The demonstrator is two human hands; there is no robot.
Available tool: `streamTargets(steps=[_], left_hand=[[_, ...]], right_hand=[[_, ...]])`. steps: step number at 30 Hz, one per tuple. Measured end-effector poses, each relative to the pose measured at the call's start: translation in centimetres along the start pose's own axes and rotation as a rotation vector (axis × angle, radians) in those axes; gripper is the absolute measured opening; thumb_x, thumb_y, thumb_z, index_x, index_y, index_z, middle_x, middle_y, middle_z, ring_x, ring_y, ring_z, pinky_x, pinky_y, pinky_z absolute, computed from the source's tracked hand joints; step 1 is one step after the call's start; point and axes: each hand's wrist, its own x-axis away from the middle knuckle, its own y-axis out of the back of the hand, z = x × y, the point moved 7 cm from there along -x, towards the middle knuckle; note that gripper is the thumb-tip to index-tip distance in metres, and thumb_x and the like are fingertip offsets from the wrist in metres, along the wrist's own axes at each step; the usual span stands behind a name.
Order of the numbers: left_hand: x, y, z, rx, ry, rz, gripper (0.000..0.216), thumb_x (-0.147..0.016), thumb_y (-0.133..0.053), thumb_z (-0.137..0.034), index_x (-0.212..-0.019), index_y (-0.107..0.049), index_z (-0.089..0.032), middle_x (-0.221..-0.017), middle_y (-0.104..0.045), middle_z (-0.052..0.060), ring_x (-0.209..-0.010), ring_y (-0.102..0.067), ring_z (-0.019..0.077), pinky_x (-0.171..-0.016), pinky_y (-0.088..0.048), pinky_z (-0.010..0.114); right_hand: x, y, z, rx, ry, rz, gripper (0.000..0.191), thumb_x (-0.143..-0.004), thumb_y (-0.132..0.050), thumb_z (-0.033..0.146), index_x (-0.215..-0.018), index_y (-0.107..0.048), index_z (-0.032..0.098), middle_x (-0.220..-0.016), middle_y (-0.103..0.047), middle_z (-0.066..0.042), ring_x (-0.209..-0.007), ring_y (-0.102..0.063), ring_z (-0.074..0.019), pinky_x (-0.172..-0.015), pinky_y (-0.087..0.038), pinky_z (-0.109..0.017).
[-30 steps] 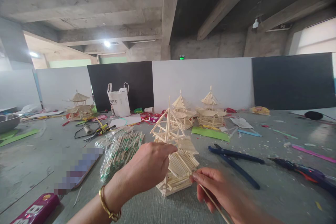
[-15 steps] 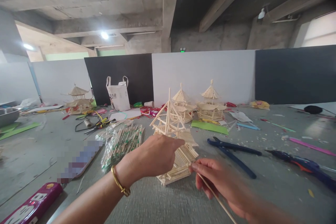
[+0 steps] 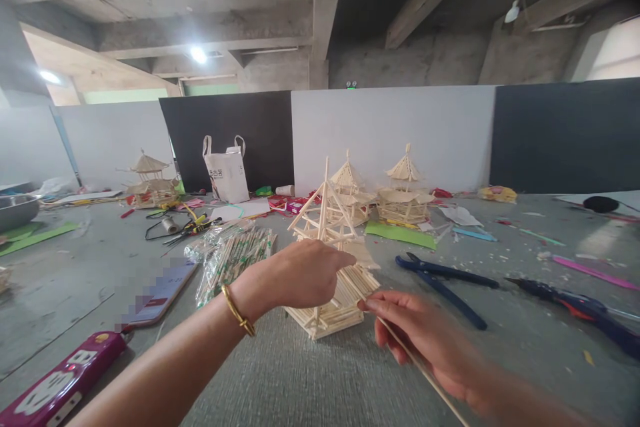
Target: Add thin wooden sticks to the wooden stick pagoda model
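A small pavilion model (image 3: 334,280) made of thin wooden sticks stands on the grey table in front of me. My left hand (image 3: 300,273) grips its tiered roof from the left side, a gold bangle on the wrist. My right hand (image 3: 425,337) pinches a long thin wooden stick (image 3: 420,367) whose tip touches the model's right lower edge. A clear bag of wooden sticks (image 3: 233,259) lies just left of the model.
Dark blue pliers (image 3: 443,278) and a blue glue gun (image 3: 575,303) lie to the right. Two finished stick pavilions (image 3: 385,193) stand behind, another (image 3: 147,183) far left. A phone (image 3: 160,293) and a pink case (image 3: 60,383) lie at the left. A white bag (image 3: 226,177) stands by the partition.
The view has tilted slightly and the model has turned a little under my left hand. My right hand keeps the stick at the model's right edge.
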Motion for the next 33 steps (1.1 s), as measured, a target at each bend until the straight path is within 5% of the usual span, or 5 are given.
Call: streamTargets(steps=[13,18,33], left_hand=[[-0.6,-0.2,0.0,-0.009,0.008,0.025,0.05,-0.073,-0.036,-0.002,-0.119,-0.053,-0.015,-0.089,-0.069,0.01,-0.069,-0.06,0.0158,-0.055,-0.04,0.025],[-0.6,0.3,0.2,0.049,0.038,0.057,0.048,-0.075,-0.035,-0.002,-0.117,-0.054,-0.015,-0.072,-0.068,0.005,-0.055,-0.056,0.0118,-0.049,-0.037,0.022],[-1.0,-0.8,0.1,0.028,-0.019,0.104,0.053,-0.075,-0.034,-0.006,-0.126,-0.047,-0.016,-0.092,-0.068,0.011,-0.071,-0.058,0.0177,-0.056,-0.039,0.027]], right_hand=[[0.4,-0.2,0.2,-0.05,-0.01,0.015,0.025,-0.077,-0.052,0.041,-0.069,-0.052,0.018,-0.052,-0.055,0.003,-0.038,-0.045,-0.0066,-0.04,-0.03,-0.02],[0.4,-0.3,0.1,-0.055,-0.017,0.04,0.023,-0.08,-0.052,0.039,-0.07,-0.053,0.018,-0.053,-0.056,0.003,-0.039,-0.045,-0.0063,-0.041,-0.03,-0.02],[0.0,-0.1,0.0,-0.06,0.007,0.049,0.026,-0.079,-0.054,0.041,-0.069,-0.052,0.016,-0.051,-0.056,0.003,-0.038,-0.046,-0.0058,-0.039,-0.031,-0.019]])
